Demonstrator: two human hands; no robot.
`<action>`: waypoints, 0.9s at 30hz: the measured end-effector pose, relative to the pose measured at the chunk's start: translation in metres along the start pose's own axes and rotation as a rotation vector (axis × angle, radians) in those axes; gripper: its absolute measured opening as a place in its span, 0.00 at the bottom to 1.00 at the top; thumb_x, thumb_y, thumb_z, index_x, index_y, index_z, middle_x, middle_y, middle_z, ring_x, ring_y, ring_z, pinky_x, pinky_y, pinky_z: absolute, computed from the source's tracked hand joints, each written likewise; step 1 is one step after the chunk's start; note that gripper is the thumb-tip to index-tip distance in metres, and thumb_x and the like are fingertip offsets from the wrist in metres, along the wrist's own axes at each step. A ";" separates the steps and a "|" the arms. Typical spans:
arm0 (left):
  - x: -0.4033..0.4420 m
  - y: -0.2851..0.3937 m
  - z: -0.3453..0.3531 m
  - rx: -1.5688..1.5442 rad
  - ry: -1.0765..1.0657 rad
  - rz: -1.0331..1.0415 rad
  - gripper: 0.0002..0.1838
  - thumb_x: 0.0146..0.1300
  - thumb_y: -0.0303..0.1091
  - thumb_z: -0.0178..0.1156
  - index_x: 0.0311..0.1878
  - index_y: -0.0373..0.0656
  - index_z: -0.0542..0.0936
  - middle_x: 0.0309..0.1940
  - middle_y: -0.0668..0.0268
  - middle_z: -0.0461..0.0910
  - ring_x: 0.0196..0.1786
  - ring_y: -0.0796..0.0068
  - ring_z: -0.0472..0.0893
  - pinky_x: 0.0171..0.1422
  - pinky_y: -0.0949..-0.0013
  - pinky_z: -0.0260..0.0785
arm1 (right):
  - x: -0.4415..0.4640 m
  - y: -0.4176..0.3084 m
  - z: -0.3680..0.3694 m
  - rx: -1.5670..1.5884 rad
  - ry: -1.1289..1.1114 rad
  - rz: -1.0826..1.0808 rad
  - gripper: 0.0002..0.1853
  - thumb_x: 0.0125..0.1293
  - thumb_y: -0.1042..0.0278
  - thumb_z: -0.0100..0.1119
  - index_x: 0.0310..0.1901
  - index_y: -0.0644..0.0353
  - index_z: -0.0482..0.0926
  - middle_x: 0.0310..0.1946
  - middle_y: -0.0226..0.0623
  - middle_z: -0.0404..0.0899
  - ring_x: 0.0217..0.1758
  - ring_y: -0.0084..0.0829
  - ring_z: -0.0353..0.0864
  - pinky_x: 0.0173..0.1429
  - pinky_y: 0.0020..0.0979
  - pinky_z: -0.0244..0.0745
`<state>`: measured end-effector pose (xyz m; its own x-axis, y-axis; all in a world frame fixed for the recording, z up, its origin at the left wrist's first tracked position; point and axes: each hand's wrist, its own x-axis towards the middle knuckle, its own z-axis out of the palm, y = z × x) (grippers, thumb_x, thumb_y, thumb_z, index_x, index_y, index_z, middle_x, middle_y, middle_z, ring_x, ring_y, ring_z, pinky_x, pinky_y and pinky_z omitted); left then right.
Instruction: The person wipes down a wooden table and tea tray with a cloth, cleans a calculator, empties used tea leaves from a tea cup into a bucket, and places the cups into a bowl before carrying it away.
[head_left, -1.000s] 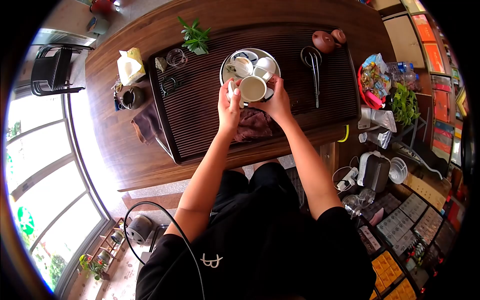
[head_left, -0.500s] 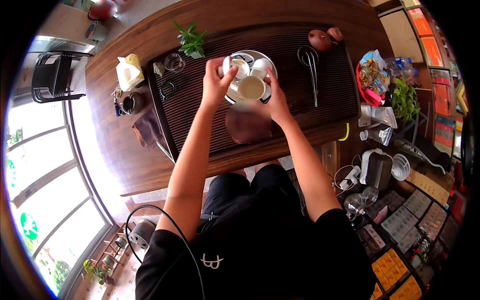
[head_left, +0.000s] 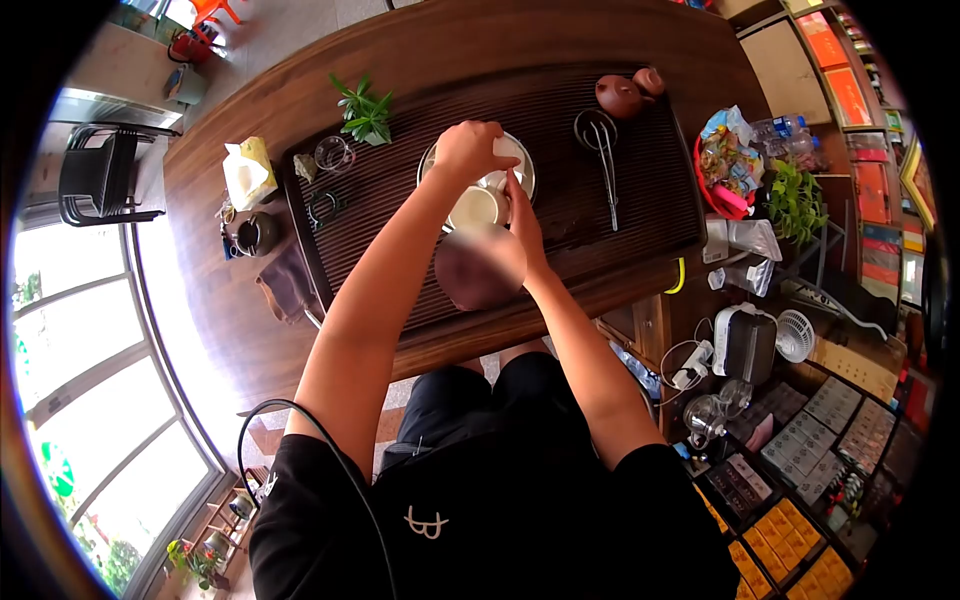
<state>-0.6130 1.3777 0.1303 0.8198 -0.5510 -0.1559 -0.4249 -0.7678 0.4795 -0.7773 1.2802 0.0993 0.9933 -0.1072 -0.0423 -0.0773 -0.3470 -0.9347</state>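
Note:
On a slatted dark tea tray stands a round pale dish holding several white cups. My left hand reaches over the dish from above, thumb and fingers bent around a small white cup that shows only in part. My right hand lies along the right side of a larger white cup, whose round mouth faces up. Its fingers press against that cup and point away from me; the thumb is lost in blur. A brown folded cloth lies just below the cups.
At the tray's right are metal tongs on a dark bowl and a clay teapot. A plant and a glass cup stand at the left. A tissue box and a dark pot sit beyond the tray edge.
My left hand has moved rightward across the dish with the small cup, nearer my right hand. My right hand has shifted lower beside the larger cup. The whole view has tilted slightly.

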 end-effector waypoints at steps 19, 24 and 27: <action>0.001 -0.028 0.010 -0.257 0.121 0.238 0.24 0.61 0.52 0.70 0.57 0.51 0.85 0.56 0.62 0.85 0.55 0.57 0.85 0.58 0.57 0.78 | 0.028 0.003 -0.043 -0.562 -0.107 -0.503 0.56 0.36 0.78 0.82 0.72 0.39 0.68 0.67 0.35 0.68 0.70 0.48 0.68 0.68 0.47 0.78; -0.017 -0.032 -0.001 -0.464 0.145 0.085 0.17 0.68 0.37 0.66 0.57 0.45 0.84 0.53 0.58 0.85 0.51 0.60 0.86 0.57 0.62 0.78 | 0.029 0.002 -0.048 -0.550 -0.164 -0.526 0.46 0.50 0.71 0.77 0.73 0.39 0.67 0.69 0.35 0.67 0.73 0.48 0.65 0.69 0.46 0.76; -0.048 -0.034 0.003 -0.669 0.440 -0.005 0.16 0.68 0.31 0.64 0.58 0.43 0.83 0.54 0.57 0.85 0.52 0.63 0.86 0.56 0.65 0.78 | 0.023 0.004 -0.046 -0.520 -0.073 -0.575 0.43 0.54 0.65 0.77 0.72 0.43 0.68 0.70 0.39 0.66 0.73 0.52 0.64 0.70 0.50 0.72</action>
<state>-0.6391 1.4288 0.1192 0.9568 -0.2609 0.1285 -0.2145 -0.3344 0.9177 -0.7587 1.2332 0.1106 0.8912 0.2774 0.3589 0.4395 -0.7237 -0.5321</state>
